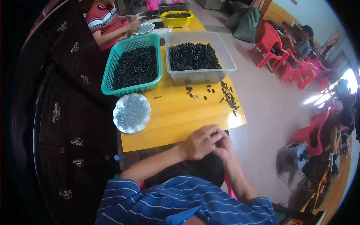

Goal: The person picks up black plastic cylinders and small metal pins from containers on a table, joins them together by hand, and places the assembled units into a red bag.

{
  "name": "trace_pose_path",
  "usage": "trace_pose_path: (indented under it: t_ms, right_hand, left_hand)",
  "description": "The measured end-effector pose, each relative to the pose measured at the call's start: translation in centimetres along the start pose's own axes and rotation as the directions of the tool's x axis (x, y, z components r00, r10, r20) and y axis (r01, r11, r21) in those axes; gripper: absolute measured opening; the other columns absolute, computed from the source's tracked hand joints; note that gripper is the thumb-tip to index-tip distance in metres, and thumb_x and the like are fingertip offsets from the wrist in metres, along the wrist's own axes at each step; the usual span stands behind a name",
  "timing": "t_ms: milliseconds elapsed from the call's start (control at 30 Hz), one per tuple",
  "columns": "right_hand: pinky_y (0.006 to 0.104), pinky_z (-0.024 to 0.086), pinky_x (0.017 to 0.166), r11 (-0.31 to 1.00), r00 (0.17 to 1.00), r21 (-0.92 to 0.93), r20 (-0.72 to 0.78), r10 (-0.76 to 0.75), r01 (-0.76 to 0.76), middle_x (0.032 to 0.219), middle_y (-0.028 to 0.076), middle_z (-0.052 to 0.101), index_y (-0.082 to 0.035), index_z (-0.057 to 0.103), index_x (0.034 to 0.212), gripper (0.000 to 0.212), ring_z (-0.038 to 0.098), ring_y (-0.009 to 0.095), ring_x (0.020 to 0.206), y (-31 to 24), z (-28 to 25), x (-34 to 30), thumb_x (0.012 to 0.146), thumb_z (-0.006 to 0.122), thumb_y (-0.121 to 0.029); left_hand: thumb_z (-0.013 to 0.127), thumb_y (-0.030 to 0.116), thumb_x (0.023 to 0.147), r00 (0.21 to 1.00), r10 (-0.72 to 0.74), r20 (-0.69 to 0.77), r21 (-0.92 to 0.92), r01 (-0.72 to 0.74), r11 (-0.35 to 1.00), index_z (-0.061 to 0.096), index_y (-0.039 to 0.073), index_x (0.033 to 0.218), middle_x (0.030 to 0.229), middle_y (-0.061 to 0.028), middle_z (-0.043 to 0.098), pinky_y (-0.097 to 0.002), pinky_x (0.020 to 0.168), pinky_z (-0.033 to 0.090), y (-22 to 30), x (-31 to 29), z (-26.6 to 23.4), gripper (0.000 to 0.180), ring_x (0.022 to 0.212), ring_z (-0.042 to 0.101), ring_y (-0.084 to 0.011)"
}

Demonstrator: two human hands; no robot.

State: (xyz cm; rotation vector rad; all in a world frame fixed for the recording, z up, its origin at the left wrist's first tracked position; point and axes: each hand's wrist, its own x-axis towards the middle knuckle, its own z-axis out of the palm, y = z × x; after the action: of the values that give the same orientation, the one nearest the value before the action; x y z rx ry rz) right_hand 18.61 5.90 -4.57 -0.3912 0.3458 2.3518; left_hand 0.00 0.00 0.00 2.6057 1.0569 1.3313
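Observation:
At the near edge of the yellow table (168,122), my left hand (197,144) and my right hand (224,147) meet with curled fingers. A sliver of something dark shows between the fingertips; its kind is hidden. Beyond my hands, several short black cylindrical pieces (205,98) lie scattered, and a looser heap of longer black pieces (229,98) lies along the right edge. To the left stands a white scalloped plate (146,119) piled with small clear or silvery parts (131,111).
A teal basket (107,80) and a clear plastic bin (227,67), both full of black pieces, stand farther back. A yellow tub (168,21) lies beyond, beside a seated person in red (103,18). Dark drawers (67,123) border the left; red chairs (268,41) stand right.

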Motion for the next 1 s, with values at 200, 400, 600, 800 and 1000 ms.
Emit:
trace_pose_path:
  t_ms: [200,400,600,800,1000]
  right_hand:
    - [0.0525,0.054,0.102,0.981,0.974,-0.034,0.125,-0.187,0.193,0.108,0.022,0.066,0.008,0.057,0.109,0.019,0.063,0.035,0.109,-1.9,15.0,8.5,0.1,0.05,-0.007]
    - [0.0443,0.043,0.103,0.211,0.695,-0.811,0.296,-0.655,0.545,0.126,0.023,0.06,0.006,0.058,0.123,0.053,0.059,0.035,0.113,-5.8,26.9,16.8,0.103,0.045,-0.041]
    - [0.0341,0.051,0.076,-0.699,0.49,-0.67,0.71,-0.506,0.25,0.085,0.014,0.07,0.001,0.07,0.102,0.027,0.066,0.02,0.08,-6.6,14.7,13.7,0.094,0.065,-0.024]
    - [0.0397,0.053,0.072,-0.807,0.543,-0.589,0.663,-0.516,-0.048,0.086,0.015,0.07,-0.006,0.072,0.099,0.016,0.069,0.031,0.076,-7.8,6.5,9.7,0.093,0.063,-0.019]
    - [0.0458,0.053,0.075,-0.935,0.57,-0.315,0.743,-0.35,-0.164,0.097,0.016,0.067,-0.007,0.071,0.098,0.013,0.067,0.036,0.084,-7.2,5.9,9.9,0.091,0.064,-0.017]
  left_hand:
    - [0.063,0.015,0.093,0.931,-0.322,-0.17,-0.127,0.303,0.944,0.06,0.002,0.127,0.134,-0.0234,0.056,-0.0452,0.101,0.048,-2.3,-2.1,-3.9,0.036,0.117,0.059,-0.0426]
    - [0.062,0.012,0.093,0.908,-0.417,-0.04,-0.049,0.415,0.909,0.06,0.0,0.124,0.13,-0.0237,0.058,-0.044,0.098,0.049,-3.8,-5.1,-2.1,0.033,0.115,0.059,-0.0416]
    - [0.063,0.008,0.091,0.826,-0.554,-0.109,-0.242,0.518,0.82,0.066,0.0,0.111,0.112,-0.0185,0.067,-0.0406,0.092,0.052,-4.7,-6.0,-2.3,0.021,0.105,0.065,-0.0366]
    - [0.064,0.006,0.089,0.839,-0.535,-0.101,-0.255,0.498,0.829,0.067,0.0,0.105,0.105,-0.0175,0.069,-0.0404,0.087,0.054,-5.0,-6.0,-2.4,0.017,0.098,0.067,-0.0363]
    - [0.065,0.008,0.088,0.853,-0.52,-0.053,-0.121,0.511,0.851,0.068,0.001,0.105,0.107,-0.0165,0.068,-0.042,0.092,0.051,-4.3,-6.1,-3.9,0.019,0.103,0.065,-0.0343]
